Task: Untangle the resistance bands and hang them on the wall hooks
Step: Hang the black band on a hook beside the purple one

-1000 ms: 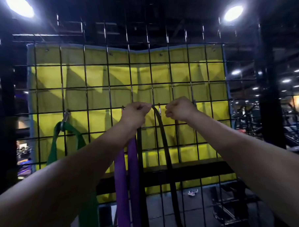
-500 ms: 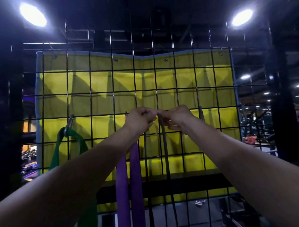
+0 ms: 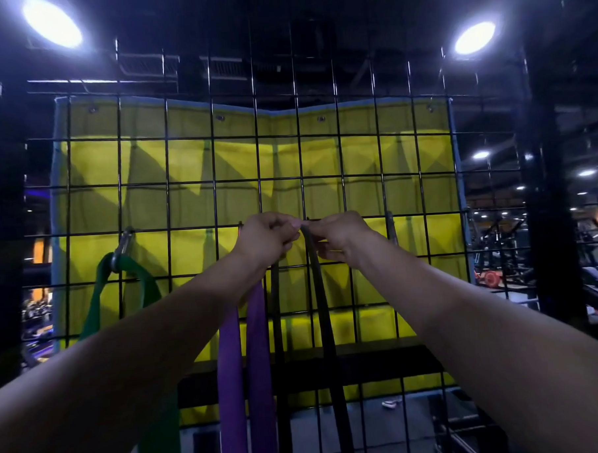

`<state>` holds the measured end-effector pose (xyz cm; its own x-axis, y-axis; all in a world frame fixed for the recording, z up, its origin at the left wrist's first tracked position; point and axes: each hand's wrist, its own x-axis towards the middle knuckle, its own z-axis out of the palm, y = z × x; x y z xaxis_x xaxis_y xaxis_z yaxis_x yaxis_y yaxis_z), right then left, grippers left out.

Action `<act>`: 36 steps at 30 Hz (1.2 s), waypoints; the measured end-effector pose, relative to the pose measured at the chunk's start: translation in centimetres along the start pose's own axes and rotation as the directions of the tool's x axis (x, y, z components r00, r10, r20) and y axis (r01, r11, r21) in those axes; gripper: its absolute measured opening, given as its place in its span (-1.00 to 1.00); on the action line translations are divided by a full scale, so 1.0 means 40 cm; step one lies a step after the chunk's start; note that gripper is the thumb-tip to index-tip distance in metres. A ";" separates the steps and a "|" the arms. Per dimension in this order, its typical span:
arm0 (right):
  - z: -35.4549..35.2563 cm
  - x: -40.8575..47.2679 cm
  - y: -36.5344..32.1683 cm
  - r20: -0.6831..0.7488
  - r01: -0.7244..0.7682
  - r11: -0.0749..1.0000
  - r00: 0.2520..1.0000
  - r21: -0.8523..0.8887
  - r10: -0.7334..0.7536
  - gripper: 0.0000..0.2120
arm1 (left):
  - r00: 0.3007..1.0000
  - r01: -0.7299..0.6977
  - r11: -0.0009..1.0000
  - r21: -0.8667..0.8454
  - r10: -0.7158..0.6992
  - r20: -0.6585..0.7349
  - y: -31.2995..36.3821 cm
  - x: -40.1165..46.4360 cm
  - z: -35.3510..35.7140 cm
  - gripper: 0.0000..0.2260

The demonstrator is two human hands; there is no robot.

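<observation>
A black wire grid wall [image 3: 359, 155] faces me. A green band [image 3: 146, 284] hangs from a metal hook [image 3: 123, 244] at the left. A purple band [image 3: 243, 348] hangs down below my left wrist; its hook is hidden by the hand. A thin black band [image 3: 323, 311] drops in two strands from between my hands. My left hand [image 3: 265, 236] and my right hand [image 3: 339, 235] meet at the grid wire, fingers curled, both pinching the top of the black band. A bare hook [image 3: 391, 227] sits to the right of my right hand.
A yellow tarp [image 3: 192, 162] hangs behind the grid. Black posts [image 3: 552, 215] frame the grid on each side. Gym machines and a red weight plate [image 3: 490, 277] stand behind at the right. Two bright ceiling lamps [image 3: 474, 38] shine above.
My hands have come together at the top of the black band; a second ago they were a little apart. The view has tilted slightly upward.
</observation>
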<state>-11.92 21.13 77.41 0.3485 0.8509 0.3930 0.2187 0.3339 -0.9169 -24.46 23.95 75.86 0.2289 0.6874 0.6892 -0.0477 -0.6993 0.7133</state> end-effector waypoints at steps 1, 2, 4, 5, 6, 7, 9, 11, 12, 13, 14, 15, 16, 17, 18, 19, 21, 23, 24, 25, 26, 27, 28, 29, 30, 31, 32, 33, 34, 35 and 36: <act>-0.001 0.000 -0.003 0.009 -0.017 0.999 1.000 0.036 0.017 -0.65 | 1.000 0.004 1.000 -0.007 -0.004 -0.005 -0.001 0.002 0.002 -0.86; -0.003 0.000 -0.006 0.017 -0.041 0.996 0.999 0.075 0.039 -0.63 | 1.000 0.013 1.000 -0.018 -0.013 -0.010 -0.001 0.005 0.004 -0.87; -0.006 0.001 -0.014 0.053 -0.099 0.988 0.994 0.123 0.093 -0.63 | 0.999 0.037 0.997 -0.064 -0.038 -0.015 0.000 0.011 0.007 -0.90; -0.008 0.002 -0.019 0.079 -0.131 0.982 0.989 0.133 0.122 -0.66 | 0.999 0.050 0.994 -0.093 -0.052 -0.017 0.001 0.013 0.007 -0.90; -0.010 0.002 -0.023 0.104 -0.163 0.976 0.983 0.147 0.149 -0.72 | 0.998 0.065 0.990 -0.123 -0.068 -0.020 0.002 0.014 0.008 -0.88; -0.012 0.004 -0.025 0.132 -0.193 0.967 0.976 0.167 0.172 -0.74 | 0.996 0.081 0.984 -0.156 -0.086 -0.023 0.003 0.013 0.009 -0.86; -0.013 0.009 -0.026 0.155 -0.217 0.957 0.970 0.193 0.188 -0.81 | 0.993 0.107 0.969 -0.222 -0.116 -0.026 0.003 0.008 0.011 -0.87; -0.010 0.012 -0.024 0.139 -0.195 0.962 0.976 0.193 0.170 -0.88 | 0.991 0.116 0.952 -0.284 -0.130 -0.029 0.003 0.003 0.012 -0.88; -0.009 0.010 -0.023 0.130 -0.179 0.964 0.979 0.196 0.155 -0.86 | 0.990 0.120 0.944 -0.309 -0.137 -0.033 0.003 0.002 0.012 -0.88; -0.009 0.012 -0.021 0.115 -0.161 0.967 0.983 0.196 0.140 -0.85 | 0.989 0.125 0.937 -0.325 -0.145 -0.037 0.004 0.000 0.011 -0.88; -0.009 0.012 -0.020 0.097 -0.144 0.971 0.987 0.192 0.127 -0.84 | 0.988 0.129 0.934 -0.333 -0.151 -0.042 0.004 -0.001 0.010 -0.88; -0.010 0.013 -0.019 0.077 -0.129 0.975 0.990 0.181 0.117 -0.83 | 0.987 0.133 0.931 -0.341 -0.156 -0.043 0.004 -0.001 0.010 -0.88; -0.010 0.014 -0.019 0.053 -0.113 0.979 0.993 0.170 0.106 -0.82 | 0.987 0.133 0.927 -0.350 -0.158 -0.042 0.004 -0.001 0.010 -0.88; -0.012 0.013 -0.019 0.031 -0.099 0.984 0.995 0.145 0.096 -0.81 | 0.987 0.129 0.924 -0.359 -0.155 -0.043 0.004 -0.001 0.013 -0.89; -0.012 0.012 -0.018 0.014 -0.087 0.989 0.996 0.117 0.086 -0.80 | 0.988 0.121 0.923 -0.365 -0.148 -0.049 0.004 0.001 0.015 -0.89; -0.013 0.011 -0.017 0.002 -0.077 0.993 0.997 0.094 0.077 -0.79 | 0.988 0.109 0.925 -0.364 -0.140 -0.059 0.004 0.003 0.018 -0.89; -0.014 0.014 -0.012 -0.017 -0.068 0.995 0.997 0.073 0.069 -0.80 | 0.990 0.083 0.930 -0.357 -0.119 -0.079 0.006 0.010 0.023 -0.89; -0.015 0.020 -0.009 -0.035 -0.059 0.995 0.998 0.080 0.061 -0.81 | 0.991 0.062 0.922 -0.383 -0.104 -0.089 0.007 0.015 0.028 -0.90; -0.015 0.023 -0.008 -0.044 -0.054 0.996 0.997 0.077 0.057 -0.80 | 0.991 0.055 0.911 -0.408 -0.100 -0.089 0.007 0.016 0.030 -0.90; -0.014 0.027 -0.007 -0.053 -0.055 0.996 0.997 0.068 0.059 -0.79 | 0.991 0.050 0.898 -0.436 -0.098 -0.088 0.009 0.016 0.031 -0.90; -0.012 0.029 -0.007 -0.060 -0.060 0.996 0.996 0.060 0.064 -0.78 | 0.991 0.048 0.882 -0.468 -0.100 -0.085 0.009 0.016 0.032 -0.90; -0.010 0.032 -0.006 -0.070 -0.064 0.996 0.995 0.056 0.068 -0.78 | 0.992 0.051 0.861 -0.506 -0.104 -0.077 0.012 0.015 0.031 -0.91; -0.006 0.035 -0.005 -0.085 -0.064 0.997 0.994 0.051 0.069 -0.80 | 0.992 0.056 0.835 -0.547 -0.110 -0.066 0.014 0.015 0.030 -0.92; -0.004 0.036 -0.004 -0.103 -0.063 0.997 0.992 0.038 0.067 -0.82 | 0.992 0.064 0.818 -0.571 -0.116 -0.055 0.017 0.015 0.029 -0.93; -0.002 0.035 -0.003 -0.110 -0.062 0.998 0.992 0.032 0.065 -0.82 | 0.991 0.075 0.823 -0.563 -0.124 -0.048 0.018 0.017 0.030 -0.94; -0.003 0.033 -0.002 -0.099 -0.061 0.997 0.993 0.047 0.065 -0.83 | 0.990 0.087 0.844 -0.529 -0.131 -0.046 0.018 0.018 0.032 -0.94; -0.004 0.029 -0.002 -0.078 -0.065 0.995 0.994 0.079 0.071 -0.85 | 0.989 0.095 0.865 -0.493 -0.136 -0.049 0.015 0.020 0.034 -0.93; -0.007 0.024 -0.003 -0.054 -0.072 0.991 0.995 0.111 0.079 -0.85 | 0.989 0.096 0.877 -0.470 -0.139 -0.058 0.013 0.020 0.037 -0.92; -0.011 0.018 -0.006 -0.033 -0.082 0.987 0.996 0.136 0.087 -0.85 | 0.988 0.090 0.884 -0.458 -0.136 -0.069 0.010 0.022 0.040 -0.90; -0.015 0.012 -0.009 -0.018 -0.090 0.983 0.995 0.158 0.094 -0.84 | 0.988 0.081 0.890 -0.448 -0.130 -0.079 0.009 0.024 0.041 -0.89; -0.018 0.009 -0.012 -0.008 -0.096 0.981 0.995 0.171 0.099 -0.83 | 0.988 0.078 0.898 -0.432 -0.128 -0.086 0.008 0.025 0.042 -0.89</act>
<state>-11.26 20.98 78.02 0.3759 0.8764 0.3011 0.0255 0.3150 -0.9488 -22.62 24.09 76.59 0.1482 0.7855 0.6008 -0.4451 -0.4895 0.7499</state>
